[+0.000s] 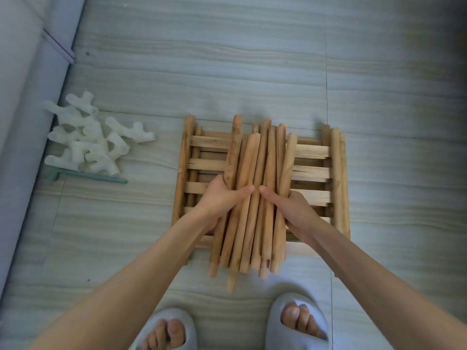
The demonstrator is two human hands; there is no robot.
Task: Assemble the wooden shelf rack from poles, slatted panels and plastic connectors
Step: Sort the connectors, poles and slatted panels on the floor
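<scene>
We are clasping the bundle of poles point(252, 198) from both sides, our left hand point(217, 198) and right hand point(293, 210) curled round it, thumbs nearly meeting on top. Directly beneath our grip the slatted panels point(313, 157) are lying stacked on the floor point(252, 72). Well off beyond the left hand, the plastic connectors point(88, 140) are lying heaped. We should be squeezing evenly and lifting level, lest the uneven ends slip loose.

Pale wood-grain floor point(252, 59), perhaps tiled.
</scene>
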